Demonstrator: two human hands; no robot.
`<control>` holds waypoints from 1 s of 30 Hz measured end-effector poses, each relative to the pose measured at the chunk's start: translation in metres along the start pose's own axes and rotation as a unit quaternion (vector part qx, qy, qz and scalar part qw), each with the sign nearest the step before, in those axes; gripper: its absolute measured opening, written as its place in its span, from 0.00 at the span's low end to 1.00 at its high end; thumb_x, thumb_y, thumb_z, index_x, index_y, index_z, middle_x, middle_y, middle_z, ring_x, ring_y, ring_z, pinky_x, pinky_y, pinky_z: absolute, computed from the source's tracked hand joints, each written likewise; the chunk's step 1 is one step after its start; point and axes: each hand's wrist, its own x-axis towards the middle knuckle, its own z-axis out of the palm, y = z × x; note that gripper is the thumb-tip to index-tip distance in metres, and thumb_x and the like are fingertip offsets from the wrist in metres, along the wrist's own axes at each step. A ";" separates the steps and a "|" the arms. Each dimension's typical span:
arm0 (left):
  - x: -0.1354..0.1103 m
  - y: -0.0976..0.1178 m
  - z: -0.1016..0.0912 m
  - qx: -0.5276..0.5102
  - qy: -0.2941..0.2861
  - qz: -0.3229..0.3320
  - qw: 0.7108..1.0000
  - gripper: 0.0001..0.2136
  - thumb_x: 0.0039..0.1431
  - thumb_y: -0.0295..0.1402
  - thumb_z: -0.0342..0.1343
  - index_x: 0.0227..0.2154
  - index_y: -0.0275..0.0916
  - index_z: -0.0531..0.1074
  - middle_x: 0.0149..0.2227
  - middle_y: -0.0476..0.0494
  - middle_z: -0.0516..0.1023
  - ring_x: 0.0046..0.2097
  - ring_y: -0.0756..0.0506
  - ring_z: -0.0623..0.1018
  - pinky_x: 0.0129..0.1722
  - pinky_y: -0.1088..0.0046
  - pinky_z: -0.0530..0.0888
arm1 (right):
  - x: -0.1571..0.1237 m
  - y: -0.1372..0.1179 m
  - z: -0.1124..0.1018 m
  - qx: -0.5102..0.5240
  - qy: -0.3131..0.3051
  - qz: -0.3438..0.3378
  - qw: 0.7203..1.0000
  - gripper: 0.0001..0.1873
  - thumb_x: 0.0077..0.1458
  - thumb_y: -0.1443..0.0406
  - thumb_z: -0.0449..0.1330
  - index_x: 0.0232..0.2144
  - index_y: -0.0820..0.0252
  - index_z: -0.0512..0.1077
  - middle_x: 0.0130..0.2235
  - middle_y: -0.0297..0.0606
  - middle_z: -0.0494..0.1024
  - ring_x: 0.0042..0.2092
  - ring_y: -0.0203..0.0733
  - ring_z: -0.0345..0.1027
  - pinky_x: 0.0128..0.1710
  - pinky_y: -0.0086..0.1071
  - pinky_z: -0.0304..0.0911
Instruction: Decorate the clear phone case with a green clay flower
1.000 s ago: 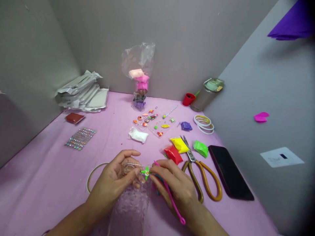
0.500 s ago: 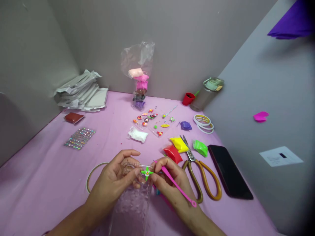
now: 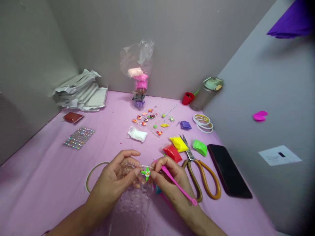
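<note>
Left hand (image 3: 112, 178) pinches a green star-shaped charm (image 3: 147, 173) against a clear plastic bag (image 3: 131, 206), lower centre; right hand (image 3: 171, 180) grips a pink plastic strip (image 3: 178, 185) alongside. A red clay packet (image 3: 172, 153) lies nearby.

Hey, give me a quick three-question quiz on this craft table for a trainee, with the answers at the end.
1. True or false: the bright pink plastic stick with a ring end is held in the right hand.
2. Multiple choice: what lies just to the right of the gold-handled steel scissors?
A. A flat black smartphone
B. A sheet of silver rhinestone stickers
C. A small red plastic cup
3. Fill in the blank: the magenta heart-shaped cut-out sits on the grey wall to the ___ of the table.

Key: 1 true; 2 A; 3 right.
</note>
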 end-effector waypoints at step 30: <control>0.003 -0.013 -0.013 -0.013 -0.045 0.004 0.999 0.17 0.56 0.39 0.66 0.47 0.43 0.72 0.31 0.52 0.76 0.30 0.47 0.79 0.28 0.74 0.77 | 0.002 0.002 -0.006 0.046 -0.041 0.001 0.998 0.07 0.60 0.61 0.63 0.34 0.57 0.69 0.34 0.33 0.72 0.34 0.36 0.65 0.33 0.28 0.61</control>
